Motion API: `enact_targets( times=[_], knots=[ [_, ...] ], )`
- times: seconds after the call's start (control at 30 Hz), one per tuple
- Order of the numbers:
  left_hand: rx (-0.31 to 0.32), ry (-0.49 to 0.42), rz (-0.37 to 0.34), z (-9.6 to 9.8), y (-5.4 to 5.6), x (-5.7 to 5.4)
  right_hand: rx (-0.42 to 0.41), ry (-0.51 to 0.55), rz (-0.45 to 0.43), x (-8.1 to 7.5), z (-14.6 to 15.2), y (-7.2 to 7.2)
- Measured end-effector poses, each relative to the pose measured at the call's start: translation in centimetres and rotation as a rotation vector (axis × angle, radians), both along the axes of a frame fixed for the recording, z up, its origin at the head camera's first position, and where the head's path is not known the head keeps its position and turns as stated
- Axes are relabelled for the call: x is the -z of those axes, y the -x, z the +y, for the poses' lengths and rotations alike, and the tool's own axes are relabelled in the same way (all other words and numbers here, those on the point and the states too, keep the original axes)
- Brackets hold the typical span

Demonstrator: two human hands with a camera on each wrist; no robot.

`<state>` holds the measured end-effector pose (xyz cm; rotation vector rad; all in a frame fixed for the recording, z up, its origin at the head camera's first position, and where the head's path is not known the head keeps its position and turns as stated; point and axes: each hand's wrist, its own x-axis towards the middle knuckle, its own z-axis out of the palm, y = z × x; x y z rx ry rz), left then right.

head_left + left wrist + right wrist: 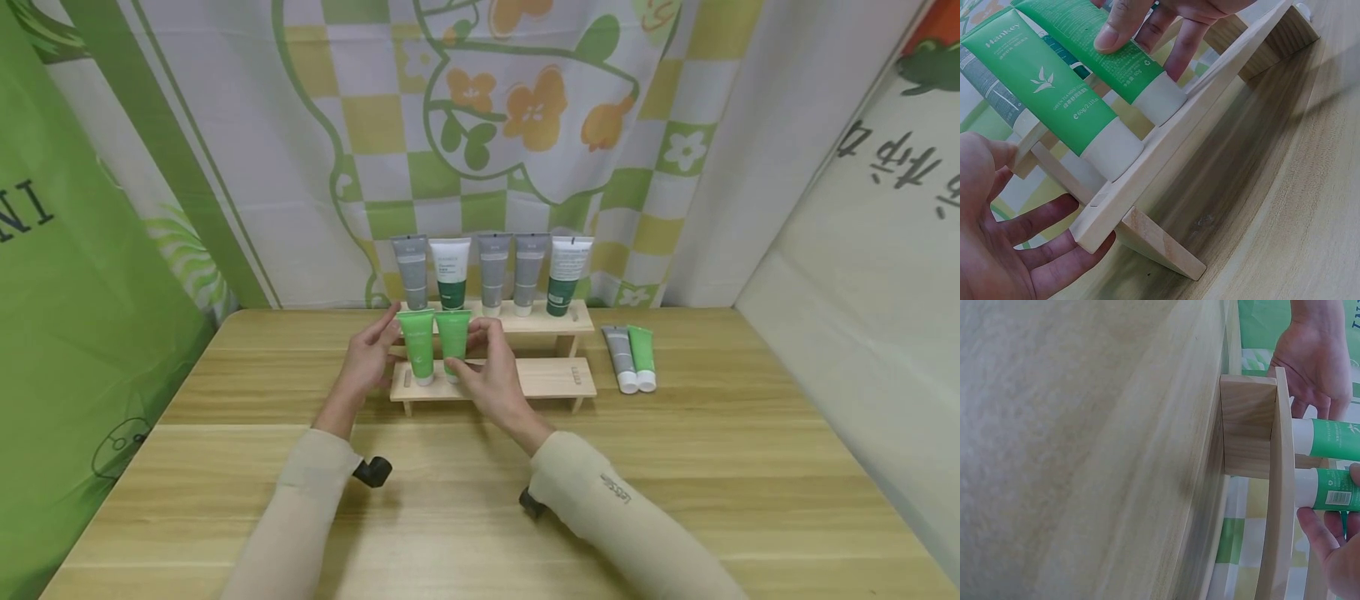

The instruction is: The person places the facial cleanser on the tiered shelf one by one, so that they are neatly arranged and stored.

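Observation:
My right hand (497, 379) pinches a green squeeze tube (454, 335), thumb on its front and fingers behind it. The tube's white cap meets the lower step of a wooden display rack (547, 379). Just left of it, another green tube (419, 346) stands upright, cap down, on the same step. My left hand (365, 360) is at the rack's left end; in the left wrist view its fingers (1041, 219) are extended around the end of the lower board and hold no tube. The right wrist view shows the held tube (1335, 489) from its cap end.
On the rack's upper step (540, 323) stand several tubes: grey ones (492, 271) and two white-and-green ones (567, 275). A grey tube (621, 357) and a green tube (642, 357) lie on the wooden table (712, 467), right of the rack. A patterned curtain (382, 125) hangs behind.

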<state>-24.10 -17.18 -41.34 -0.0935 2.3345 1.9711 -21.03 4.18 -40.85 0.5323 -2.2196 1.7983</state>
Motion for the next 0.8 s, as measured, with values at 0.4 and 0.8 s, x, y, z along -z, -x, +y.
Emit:
enact_targets(
  times=[0.4,0.8],
  knots=[
    [0.008,-0.030,0.003,-0.02,0.03,-0.08,0.021,-0.002,-0.001,-0.07,-0.20,-0.15],
    [0.000,-0.017,0.001,0.01,-0.04,-0.04,0.022,-0.013,-0.018,0.25,-0.06,-0.09]
  ],
)
